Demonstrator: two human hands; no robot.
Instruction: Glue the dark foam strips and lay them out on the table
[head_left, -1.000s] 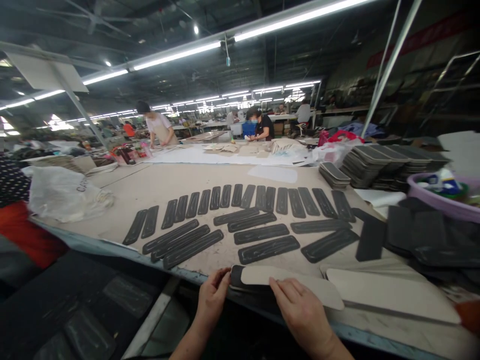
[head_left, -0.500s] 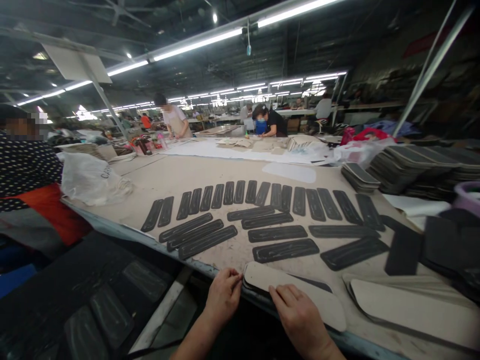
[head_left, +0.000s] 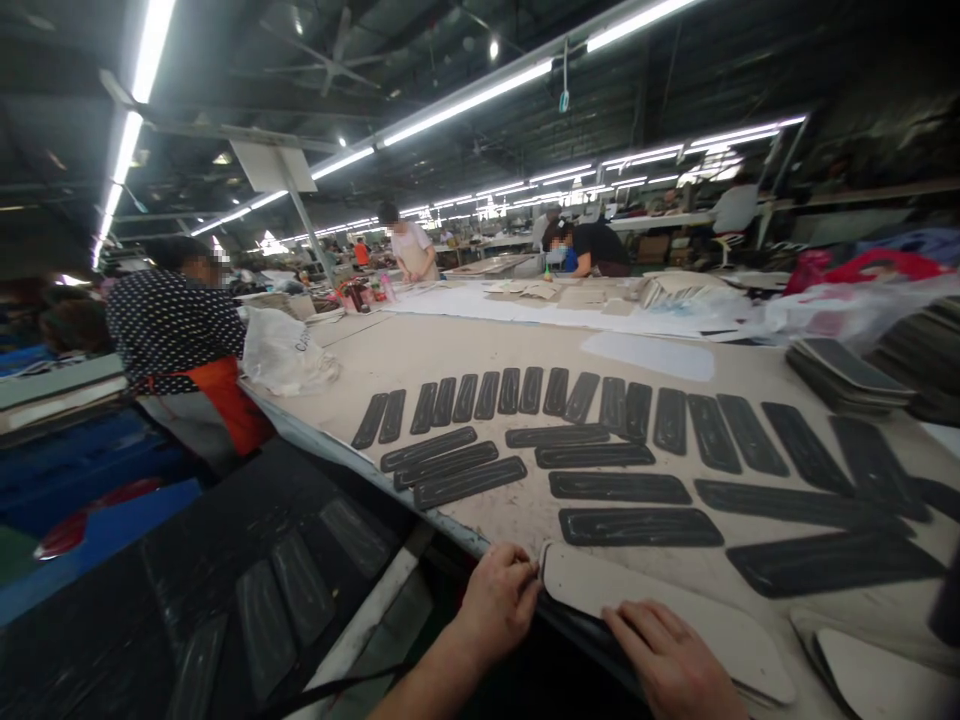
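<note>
At the table's near edge lies a long beige rounded panel (head_left: 675,600) with a dark layer under its left end. My left hand (head_left: 501,595) is closed at that end, its fingertips pinched at the panel's corner. My right hand (head_left: 671,650) rests with curled fingers on the panel's near edge, thumb hidden. Beyond them, dark rounded strips (head_left: 641,527) with shiny streaks lie spread in an arc and in rows on the beige table (head_left: 465,345). More beige panels (head_left: 885,670) sit at the lower right.
Darker strips (head_left: 262,625) lie on a black surface (head_left: 135,600) at lower left. A person in a dotted top (head_left: 180,320) stands at left by a plastic bag (head_left: 285,350). A dark stack (head_left: 847,375) is at right. Two people work farther back.
The view has turned left, so the table and both hands appear farther right. My hands keep nearly the same places on the beige panel.
</note>
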